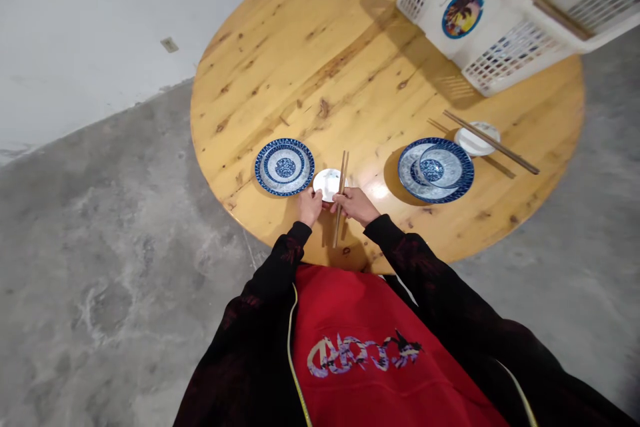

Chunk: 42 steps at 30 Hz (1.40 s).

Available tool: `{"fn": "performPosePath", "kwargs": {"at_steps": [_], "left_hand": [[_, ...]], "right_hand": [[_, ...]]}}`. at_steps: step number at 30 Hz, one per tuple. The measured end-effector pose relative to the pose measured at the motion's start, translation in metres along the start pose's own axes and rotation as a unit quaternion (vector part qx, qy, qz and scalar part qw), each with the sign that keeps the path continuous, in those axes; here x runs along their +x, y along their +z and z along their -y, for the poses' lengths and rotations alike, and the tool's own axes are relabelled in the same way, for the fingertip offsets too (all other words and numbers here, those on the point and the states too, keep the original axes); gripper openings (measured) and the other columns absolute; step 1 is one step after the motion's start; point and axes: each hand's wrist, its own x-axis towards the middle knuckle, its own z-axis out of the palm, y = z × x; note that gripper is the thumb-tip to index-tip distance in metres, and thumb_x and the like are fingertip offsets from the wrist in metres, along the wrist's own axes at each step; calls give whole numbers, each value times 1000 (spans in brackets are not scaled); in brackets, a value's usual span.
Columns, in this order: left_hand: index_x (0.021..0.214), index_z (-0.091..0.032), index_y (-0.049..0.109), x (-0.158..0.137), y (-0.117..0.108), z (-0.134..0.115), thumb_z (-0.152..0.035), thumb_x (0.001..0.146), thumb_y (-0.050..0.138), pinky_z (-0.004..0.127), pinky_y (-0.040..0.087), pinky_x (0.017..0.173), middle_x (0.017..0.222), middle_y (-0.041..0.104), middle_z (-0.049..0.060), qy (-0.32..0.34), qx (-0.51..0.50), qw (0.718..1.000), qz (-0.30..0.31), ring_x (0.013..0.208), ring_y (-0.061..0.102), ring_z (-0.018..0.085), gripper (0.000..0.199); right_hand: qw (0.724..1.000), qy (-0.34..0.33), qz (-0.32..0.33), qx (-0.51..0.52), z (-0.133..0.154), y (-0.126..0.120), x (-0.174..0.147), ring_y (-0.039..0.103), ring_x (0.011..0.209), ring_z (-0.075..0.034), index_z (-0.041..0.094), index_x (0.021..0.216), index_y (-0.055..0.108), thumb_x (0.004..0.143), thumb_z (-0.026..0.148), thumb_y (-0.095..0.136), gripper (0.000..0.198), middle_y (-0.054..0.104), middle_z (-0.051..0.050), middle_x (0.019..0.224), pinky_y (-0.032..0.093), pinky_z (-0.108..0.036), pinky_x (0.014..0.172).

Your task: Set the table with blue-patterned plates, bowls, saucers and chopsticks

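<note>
At the near edge of the round wooden table, my left hand (310, 205) has its fingers closed at the lower left rim of a small white dish (326, 180). In my right hand (356, 205) is a pair of chopsticks (344, 170), held near the middle across the dish's right edge; some fingers are hidden. To the left lies a blue-and-white patterned plate (261, 181). Farther right is a second blue-and-white plate (409, 185) with a clear-looking bowl (445, 163) on it. Beside that plate, another pair of chopsticks (520, 158) rests across a second small white dish (483, 130).
A white plastic basket (440, 10) with a round palm-tree sticker stands at the table's far right. Inside it are a pale dish and a wooden-looking strip. The table (280, 67) has a curved edge close to my body. Concrete floor (125, 247) and a pale wall surround it.
</note>
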Motion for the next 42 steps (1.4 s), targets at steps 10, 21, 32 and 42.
{"fn": "performPosePath", "kwargs": {"at_steps": [10, 21, 32, 42], "left_hand": [[64, -19, 53, 3, -2, -13, -26, 86, 59, 23, 45, 64, 61, 61, 1, -1, 44, 999, -25, 73, 62, 17, 24], [73, -20, 58, -61, -31, -17, -37, 98, 49, 27, 43, 73, 64, 64, 2, 70, 130, 988, 49, 70, 63, 18, 31], [74, -18, 58, -82, -16, 8, -36, 95, 50, 24, 46, 63, 70, 65, 0, -11, -45, 980, 194, 58, 57, 11, 28], [66, -19, 50, -79, -18, 5, -30, 96, 48, 23, 44, 57, 63, 61, 0, 3, 7, 988, 155, 54, 59, 12, 32]], "right_hand": [[1000, 16, 24, 7, 12, 4, 11, 47, 40, -9, 15, 61, 58, 85, 14, 57, 24, 70, -7, 59, 37, -23, 43], [995, 35, 20, 95, 18, 2, 16, 41, 35, -7, 16, 67, 55, 83, 13, 60, 17, 68, -5, 57, 27, -22, 36], [991, 42, 29, 127, 23, 4, 17, 41, 35, -6, 15, 67, 56, 84, 15, 66, 20, 69, -5, 60, 29, -19, 33], [977, -2, -60, -204, 30, 4, 25, 68, 61, -16, 14, 78, 70, 84, 21, 64, 11, 71, -5, 65, 48, -21, 59]]}}
